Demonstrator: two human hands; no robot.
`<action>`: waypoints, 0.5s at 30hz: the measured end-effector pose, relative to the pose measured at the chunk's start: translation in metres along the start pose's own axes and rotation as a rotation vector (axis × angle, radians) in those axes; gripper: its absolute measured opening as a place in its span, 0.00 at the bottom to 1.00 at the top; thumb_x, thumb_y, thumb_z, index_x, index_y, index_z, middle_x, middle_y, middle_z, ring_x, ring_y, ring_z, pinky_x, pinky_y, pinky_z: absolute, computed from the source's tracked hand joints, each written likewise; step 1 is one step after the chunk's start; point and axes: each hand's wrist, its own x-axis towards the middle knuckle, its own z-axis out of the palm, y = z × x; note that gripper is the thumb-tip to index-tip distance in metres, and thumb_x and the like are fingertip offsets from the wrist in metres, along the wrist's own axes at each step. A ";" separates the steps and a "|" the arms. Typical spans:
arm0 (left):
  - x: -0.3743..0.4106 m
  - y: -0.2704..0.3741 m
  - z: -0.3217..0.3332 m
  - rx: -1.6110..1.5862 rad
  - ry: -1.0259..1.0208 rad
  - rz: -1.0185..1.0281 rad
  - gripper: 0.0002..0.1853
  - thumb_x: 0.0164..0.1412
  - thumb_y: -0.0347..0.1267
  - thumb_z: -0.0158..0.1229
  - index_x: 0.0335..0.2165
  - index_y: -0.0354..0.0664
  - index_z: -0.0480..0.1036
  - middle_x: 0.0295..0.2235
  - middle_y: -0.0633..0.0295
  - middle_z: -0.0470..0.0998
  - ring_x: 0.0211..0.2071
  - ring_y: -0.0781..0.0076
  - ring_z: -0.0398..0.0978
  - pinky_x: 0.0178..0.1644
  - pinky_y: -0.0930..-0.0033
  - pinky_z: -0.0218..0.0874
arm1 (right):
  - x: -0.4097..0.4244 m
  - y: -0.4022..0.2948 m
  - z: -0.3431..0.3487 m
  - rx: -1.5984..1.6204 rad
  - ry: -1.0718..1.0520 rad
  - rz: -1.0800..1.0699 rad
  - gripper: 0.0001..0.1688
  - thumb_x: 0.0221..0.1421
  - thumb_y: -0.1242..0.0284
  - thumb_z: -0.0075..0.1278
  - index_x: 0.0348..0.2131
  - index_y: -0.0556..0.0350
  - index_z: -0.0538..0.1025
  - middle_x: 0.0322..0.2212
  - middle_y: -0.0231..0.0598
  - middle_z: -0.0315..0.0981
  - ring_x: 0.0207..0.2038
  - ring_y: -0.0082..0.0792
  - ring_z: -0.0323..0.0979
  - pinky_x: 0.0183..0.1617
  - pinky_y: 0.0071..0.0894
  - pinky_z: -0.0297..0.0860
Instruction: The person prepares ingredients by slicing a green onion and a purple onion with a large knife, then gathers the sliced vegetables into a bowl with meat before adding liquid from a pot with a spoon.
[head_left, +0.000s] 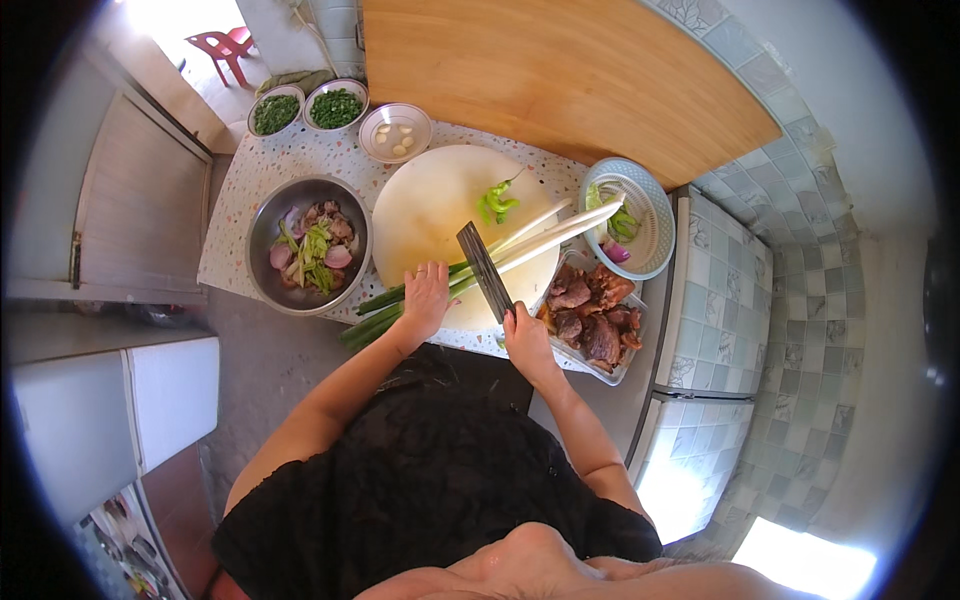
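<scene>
Large scallions (551, 238) lie slantwise across a round cutting board (424, 191), white ends to the upper right, green leaves past the board's near left edge. My left hand (426, 301) holds the green part down, fingers over the stalks. In my right hand (531, 343) is the handle of a cleaver (484, 268), its dark blade set crosswise over the stalks just right of my left fingers. Whether the edge touches them I cannot tell. Green peppers (496, 204) rest on the far side of the board.
Left stands a steel bowl (255, 247) of meat, onion and chopped greens. Behind are two bowls of chopped greens (336, 109) and a bowl of garlic cloves (396, 139). Right are a blue plastic basket (660, 225) and a container of cooked meat (596, 322). A wooden panel (540, 67) leans behind.
</scene>
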 end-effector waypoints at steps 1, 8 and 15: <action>0.000 0.000 0.003 0.001 -0.002 -0.002 0.44 0.36 0.49 0.71 0.48 0.37 0.63 0.40 0.56 0.68 0.44 0.58 0.67 0.44 0.55 0.56 | 0.003 -0.002 0.000 -0.030 -0.026 0.014 0.11 0.63 0.69 0.42 0.34 0.60 0.65 0.20 0.61 0.71 0.27 0.66 0.71 0.30 0.61 0.65; 0.003 -0.007 -0.014 -0.081 -0.076 0.013 0.48 0.31 0.52 0.72 0.47 0.37 0.64 0.39 0.56 0.68 0.44 0.58 0.68 0.43 0.56 0.57 | 0.008 -0.014 -0.009 -0.148 -0.039 0.089 0.12 0.63 0.68 0.40 0.35 0.60 0.66 0.21 0.63 0.71 0.28 0.67 0.71 0.32 0.62 0.65; -0.003 -0.026 -0.031 -0.096 -0.112 -0.016 0.49 0.29 0.55 0.73 0.47 0.37 0.64 0.40 0.55 0.68 0.45 0.56 0.67 0.43 0.53 0.58 | 0.009 -0.003 -0.006 -0.177 0.004 0.079 0.11 0.63 0.68 0.41 0.35 0.58 0.65 0.22 0.61 0.72 0.27 0.65 0.72 0.31 0.63 0.66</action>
